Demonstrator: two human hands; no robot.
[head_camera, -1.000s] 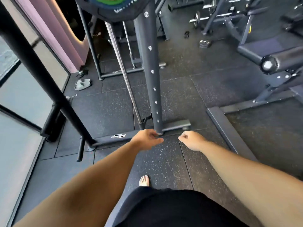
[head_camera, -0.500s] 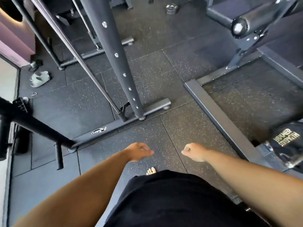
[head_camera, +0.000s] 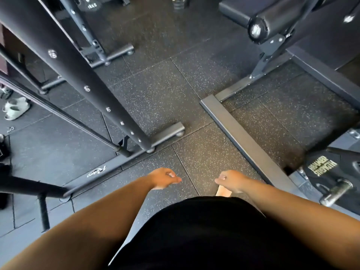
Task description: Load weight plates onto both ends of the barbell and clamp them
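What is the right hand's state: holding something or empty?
Empty. The right hand hangs with loosely curled fingers, gripping nothing.

Clear floor (head_camera: 165, 98) runs up the centre of the frame, ahead of left hand (head_camera: 163, 178) and right hand (head_camera: 231, 179). Left side is blocked by upright (head_camera: 93, 90), slanted bar (head_camera: 78, 121) and base rail (head_camera: 167, 133). On the right, bench rail (head_camera: 239, 137) runs diagonally. Roller pad (head_camera: 272, 24) overhangs upper right. Plate (head_camera: 327, 168) lower right, seemingly on a peg.
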